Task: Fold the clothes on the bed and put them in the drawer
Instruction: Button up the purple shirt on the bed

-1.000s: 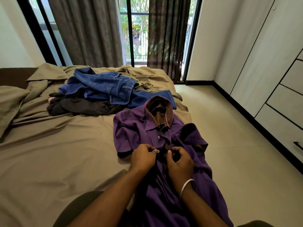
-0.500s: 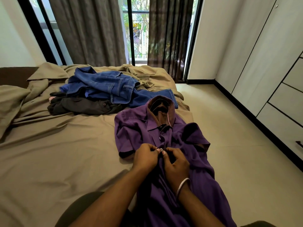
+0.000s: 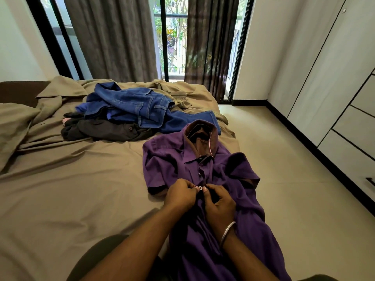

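A purple shirt (image 3: 168,165) with a brown collar lies face up along the bed's right edge, its hem hanging toward me. My left hand (image 3: 180,194) and my right hand (image 3: 220,203) meet at the shirt's front placket. Both pinch the fabric around a small white button (image 3: 199,188) between their fingertips. A silver bangle sits on my right wrist. Further back on the bed lie blue jeans (image 3: 138,108) heaped over a dark garment (image 3: 105,130).
The bed (image 3: 71,189) has a rumpled tan sheet. Closed white drawers (image 3: 353,147) and wardrobe doors line the right wall. Tiled floor (image 3: 294,169) runs between bed and drawers. Curtains and a glass door stand behind the bed.
Both hands stayed at the placket and drew closer together around the button. The shirt has barely shifted.
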{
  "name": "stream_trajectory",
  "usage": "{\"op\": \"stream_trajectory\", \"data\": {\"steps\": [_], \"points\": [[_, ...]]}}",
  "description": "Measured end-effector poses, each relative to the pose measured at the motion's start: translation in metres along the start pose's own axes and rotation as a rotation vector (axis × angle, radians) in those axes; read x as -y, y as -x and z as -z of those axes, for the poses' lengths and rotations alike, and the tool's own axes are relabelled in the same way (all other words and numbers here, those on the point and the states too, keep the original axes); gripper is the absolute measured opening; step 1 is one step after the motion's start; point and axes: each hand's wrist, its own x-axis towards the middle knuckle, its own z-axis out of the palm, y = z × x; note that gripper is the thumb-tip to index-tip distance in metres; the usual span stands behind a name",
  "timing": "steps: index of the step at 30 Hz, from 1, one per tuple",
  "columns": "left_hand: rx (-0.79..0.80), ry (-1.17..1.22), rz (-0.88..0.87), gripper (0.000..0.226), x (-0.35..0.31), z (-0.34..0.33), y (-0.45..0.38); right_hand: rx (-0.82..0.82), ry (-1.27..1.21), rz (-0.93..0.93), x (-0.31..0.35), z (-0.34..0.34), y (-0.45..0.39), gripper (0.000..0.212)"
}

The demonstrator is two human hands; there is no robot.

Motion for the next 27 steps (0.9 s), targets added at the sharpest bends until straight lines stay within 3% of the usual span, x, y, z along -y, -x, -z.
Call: {"op": "stream_trajectory", "data": {"steps": [4,8,16,24,27], "points": [[-0.010,-0.230,-0.046,0.028,0.0020,-0.0037,0.0035,-0.225,0.065,0.022,0.0016,0.0021,0.0007,0.009],[-0.027,-0.264,-0.074,0.024,0.0006,-0.0024,0.0078,-0.093,0.166,0.179,-0.0014,0.0006,0.0042,0.013],[-0.021,-0.152,-0.020,0.022,-0.0033,0.0008,0.0032,0.054,0.214,0.170,-0.0034,-0.0024,0.0042,0.019],[0.039,-0.018,0.014,0.025,-0.0053,0.0011,-0.0001,0.109,0.147,0.135,-0.0031,-0.0018,0.0021,0.017],[0.048,0.023,0.017,0.026,-0.0065,0.0006,0.0000,0.029,0.141,0.092,-0.0014,-0.0020,0.0021,0.015]]}}
